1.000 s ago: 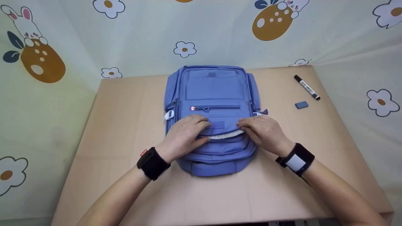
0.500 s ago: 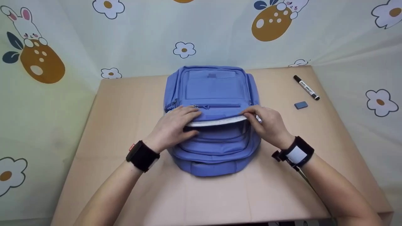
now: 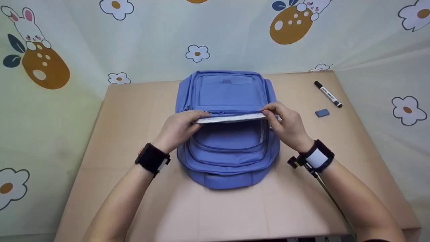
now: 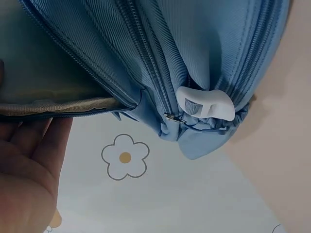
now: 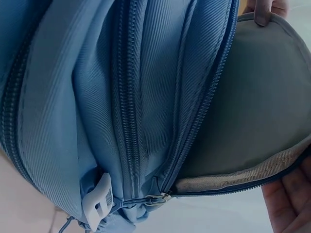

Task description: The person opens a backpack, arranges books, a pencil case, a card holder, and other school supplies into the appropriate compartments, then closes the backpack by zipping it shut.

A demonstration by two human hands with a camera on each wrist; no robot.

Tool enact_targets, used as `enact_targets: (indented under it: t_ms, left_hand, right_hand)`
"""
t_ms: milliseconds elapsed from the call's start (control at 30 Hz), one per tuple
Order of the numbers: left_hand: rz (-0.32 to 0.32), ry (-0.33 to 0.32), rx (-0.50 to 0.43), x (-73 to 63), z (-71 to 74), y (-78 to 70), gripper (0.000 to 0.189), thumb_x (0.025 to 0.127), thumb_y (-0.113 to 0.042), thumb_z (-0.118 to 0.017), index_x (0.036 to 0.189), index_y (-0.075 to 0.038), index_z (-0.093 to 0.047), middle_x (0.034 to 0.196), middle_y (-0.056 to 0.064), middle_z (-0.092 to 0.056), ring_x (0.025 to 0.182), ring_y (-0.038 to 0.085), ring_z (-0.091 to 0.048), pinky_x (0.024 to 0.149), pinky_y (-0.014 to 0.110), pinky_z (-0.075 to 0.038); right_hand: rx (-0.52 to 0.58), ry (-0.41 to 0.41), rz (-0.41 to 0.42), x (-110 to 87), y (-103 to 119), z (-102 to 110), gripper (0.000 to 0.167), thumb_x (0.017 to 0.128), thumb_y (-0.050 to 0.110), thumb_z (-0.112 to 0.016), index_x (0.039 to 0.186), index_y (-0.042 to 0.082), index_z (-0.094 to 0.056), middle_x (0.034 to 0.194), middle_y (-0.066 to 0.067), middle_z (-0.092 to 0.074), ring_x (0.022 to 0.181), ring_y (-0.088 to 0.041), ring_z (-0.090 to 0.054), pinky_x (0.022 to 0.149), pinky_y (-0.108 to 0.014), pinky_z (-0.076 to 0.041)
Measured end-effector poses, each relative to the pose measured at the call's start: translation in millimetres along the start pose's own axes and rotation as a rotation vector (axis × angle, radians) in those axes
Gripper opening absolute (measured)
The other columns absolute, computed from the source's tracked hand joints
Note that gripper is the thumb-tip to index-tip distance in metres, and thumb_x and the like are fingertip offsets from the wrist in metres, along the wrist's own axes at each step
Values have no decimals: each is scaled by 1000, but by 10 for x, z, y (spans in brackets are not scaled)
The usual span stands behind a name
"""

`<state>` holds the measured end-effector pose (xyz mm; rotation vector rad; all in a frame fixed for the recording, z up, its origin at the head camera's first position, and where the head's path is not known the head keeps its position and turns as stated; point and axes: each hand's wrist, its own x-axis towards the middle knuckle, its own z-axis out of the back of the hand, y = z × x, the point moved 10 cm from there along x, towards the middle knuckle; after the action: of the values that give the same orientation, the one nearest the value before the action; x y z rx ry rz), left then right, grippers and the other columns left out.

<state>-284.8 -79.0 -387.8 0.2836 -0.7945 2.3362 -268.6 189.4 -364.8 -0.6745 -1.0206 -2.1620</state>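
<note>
A blue backpack [image 3: 231, 90] lies on the table with its front pocket unzipped. The pocket's front flap [image 3: 231, 118] is lifted, its pale lined edge toward me. My left hand [image 3: 178, 129] pinches the flap's left side between thumb and fingers. At the other side, my right hand [image 3: 285, 124] pinches the same edge. Inside the flap, the right wrist view shows a grey lining [image 5: 257, 97], with fingers of both hands at its rim. A white zipper pull [image 4: 206, 103] hangs at the bag's side in the left wrist view. The pocket's depth is in shadow.
A black-capped marker [image 3: 328, 94] and a small blue block like an eraser [image 3: 322, 113] lie on the brown tabletop [image 3: 141, 117], right of the bag. Patterned cloth [image 3: 235, 37] hangs behind the table and along its sides.
Both hands have moved up and away from me, lifting the flap's edge. The pocket mouth gapes much wider. My left hand now pinches the edge with its thumb under it.
</note>
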Motion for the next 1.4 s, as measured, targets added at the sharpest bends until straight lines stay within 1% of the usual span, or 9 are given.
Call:
enact_targets:
  t_ms: [133, 267, 333, 667, 867, 967, 1133, 1267, 1400]
  left_hand:
    - [40, -29, 12, 68, 32, 23, 24, 97, -7, -67, 119, -11, -75, 115, 5, -74, 108, 21, -70, 88, 41, -55]
    - [73, -56, 28, 130, 68, 35, 19, 99, -12, -67, 115, -8, -76, 112, 8, -75, 103, 24, -71, 88, 42, -55]
    - [88, -65, 30, 148, 82, 41, 18, 99, -13, -67, 113, -7, -76, 109, 8, -75, 100, 24, -71, 87, 41, -56]
    - [146, -76, 28, 179, 98, 94, 13, 100, -19, -68, 100, -8, -76, 92, 3, -74, 79, 19, -65, 74, 41, -54]
    - [173, -82, 11, 231, 113, 114, 14, 100, -20, -68, 96, -8, -75, 86, 1, -72, 72, 18, -58, 70, 38, -50]
    - [182, -84, 0, 244, 121, 124, 14, 100, -19, -68, 93, -9, -74, 84, 1, -70, 71, 17, -54, 67, 36, -48]
    - [187, -76, -14, 258, 108, 132, 15, 100, -22, -68, 95, -9, -75, 84, 0, -70, 69, 16, -54, 66, 33, -45]
    - [195, -73, -16, 254, 101, 139, 15, 100, -21, -69, 98, -8, -76, 85, 1, -71, 70, 17, -54, 66, 35, -46]
    - [212, -65, -17, 241, 94, 154, 14, 99, -20, -69, 98, -8, -76, 86, 1, -71, 71, 17, -55, 67, 36, -47]
  right_hand:
    - [27, -20, -12, 29, -33, 28, 11, 96, -4, -66, 107, -2, -66, 98, -9, -70, 77, -10, -60, 64, -15, -44]
    - [59, -29, -25, 45, -66, 41, 11, 97, -4, -65, 107, -2, -67, 101, -9, -71, 85, -12, -64, 74, -17, -48]
    - [67, -20, -26, 39, -70, 39, 11, 97, -4, -65, 108, -2, -67, 102, -9, -71, 86, -13, -65, 74, -17, -48]
    - [50, 36, -20, -27, -62, -2, 15, 98, 0, -65, 112, 2, -70, 102, -6, -72, 84, -11, -62, 58, -17, -45]
    - [11, 14, -29, -35, -213, 148, 20, 98, -1, -64, 117, 2, -71, 107, -6, -74, 89, -15, -68, 71, -17, -51]
    - [-75, 8, -122, -45, -468, 295, 18, 100, 5, -64, 117, 3, -71, 111, -6, -75, 94, -20, -71, 82, -26, -55]
    - [-232, 67, -391, -195, -1050, 533, 22, 104, 17, -60, 120, 6, -69, 116, -10, -73, 103, -31, -68, 90, -50, -53]
    - [-327, 141, -520, -364, -1387, 640, 25, 104, 15, -58, 122, 2, -67, 121, -18, -69, 110, -38, -64, 92, -56, -49]
    - [-411, 269, -619, -509, -1650, 683, 29, 103, 13, -54, 125, -3, -64, 127, -26, -64, 114, -45, -61, 91, -59, -48]
